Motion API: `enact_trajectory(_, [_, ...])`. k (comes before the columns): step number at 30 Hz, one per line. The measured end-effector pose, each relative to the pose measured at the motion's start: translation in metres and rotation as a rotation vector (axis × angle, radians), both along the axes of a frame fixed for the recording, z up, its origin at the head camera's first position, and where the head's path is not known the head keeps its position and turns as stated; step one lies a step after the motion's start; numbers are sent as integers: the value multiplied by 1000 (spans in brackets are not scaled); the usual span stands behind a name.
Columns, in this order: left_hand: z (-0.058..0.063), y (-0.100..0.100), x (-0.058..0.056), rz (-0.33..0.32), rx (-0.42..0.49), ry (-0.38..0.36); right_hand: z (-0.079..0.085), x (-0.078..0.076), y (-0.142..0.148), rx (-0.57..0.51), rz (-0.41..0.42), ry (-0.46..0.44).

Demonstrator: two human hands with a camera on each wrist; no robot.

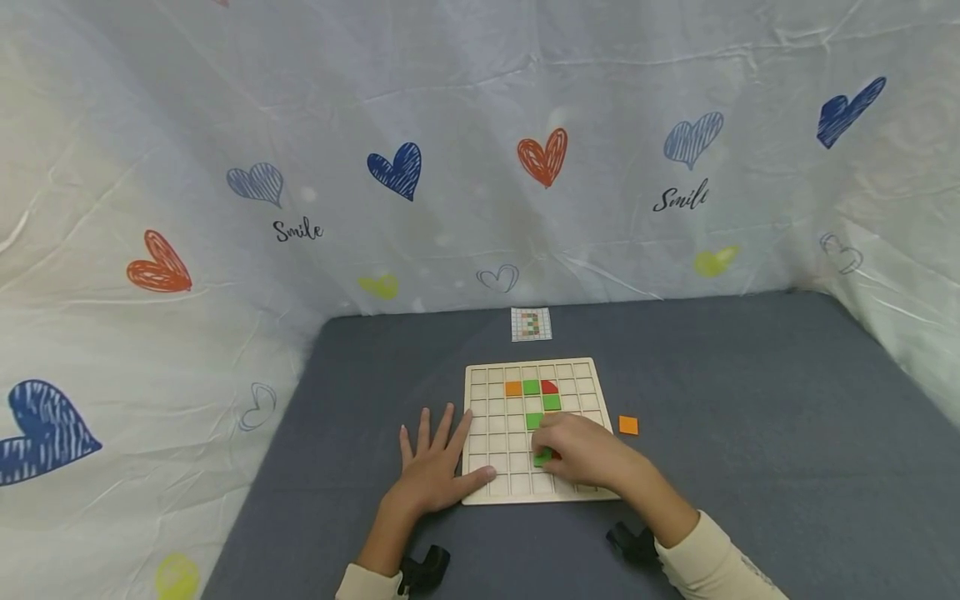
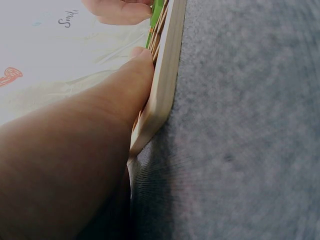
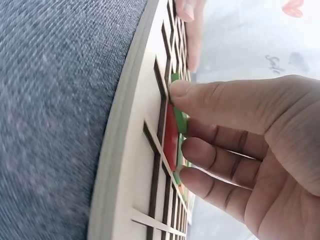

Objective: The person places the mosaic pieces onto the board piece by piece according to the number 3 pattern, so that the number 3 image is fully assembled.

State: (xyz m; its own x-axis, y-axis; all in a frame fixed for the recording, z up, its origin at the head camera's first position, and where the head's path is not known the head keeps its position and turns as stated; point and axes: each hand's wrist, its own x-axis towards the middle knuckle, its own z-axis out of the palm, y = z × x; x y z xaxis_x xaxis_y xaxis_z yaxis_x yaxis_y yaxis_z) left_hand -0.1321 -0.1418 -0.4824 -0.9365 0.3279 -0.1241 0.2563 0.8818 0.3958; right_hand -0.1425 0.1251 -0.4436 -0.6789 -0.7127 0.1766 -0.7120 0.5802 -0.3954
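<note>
A pale wooden grid board (image 1: 487,442) lies on the dark table. My left hand (image 1: 432,479) rests on its left edge, fingers spread, with the thumb over the lower left corner. My right hand (image 1: 583,450) pinches a green square tile (image 3: 179,119) between thumb and fingers, tilted over a lower cell. Right beside that tile a red tile (image 3: 171,137) sits in the grid. Higher up on the board are an orange tile (image 1: 513,388), a green tile (image 1: 531,387), a red rounded tile (image 1: 550,387) and further green ones (image 1: 534,421). The right hand hides part of the grid.
A loose orange square (image 1: 628,426) lies on the table to the right of the board. Behind the board is a small card (image 1: 531,325) printed with a coloured grid pattern. A white curtain (image 1: 465,92) with printed hearts hangs around the table.
</note>
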Motion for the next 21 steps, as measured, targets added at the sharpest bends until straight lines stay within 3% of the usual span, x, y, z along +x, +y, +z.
enact_trajectory(9, [2,0,-1,2,-13,-4,-2,0,-3,-23,2,-19])
enact_trajectory(21, [3,1,0,3,-20,-5,-2,3,-3,15,16,28])
